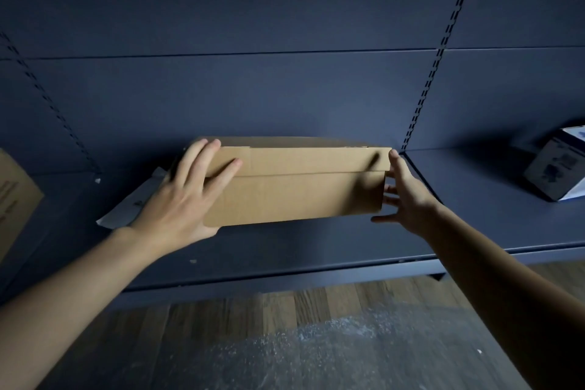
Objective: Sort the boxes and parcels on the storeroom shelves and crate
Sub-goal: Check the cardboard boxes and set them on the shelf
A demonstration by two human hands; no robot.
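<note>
A brown cardboard box (294,180) with a lid is at the middle of the dark blue shelf (285,250). My left hand (186,193) lies against its left front corner, with straight, spread fingers reaching over the lid's edge. My right hand (402,196) presses the box's right end with straight, spread fingers. I cannot tell whether the box rests on the shelf or is lifted slightly. A flat white parcel (126,209) lies on the shelf behind my left hand, partly hidden by the hand and the box.
Another cardboard box (15,199) stands at the shelf's left edge. A white and dark printed box (557,168) lies tilted on the right shelf section. Below the shelf are wooden floor and a sheet of bubble wrap (316,355). Slotted uprights run up the back panel.
</note>
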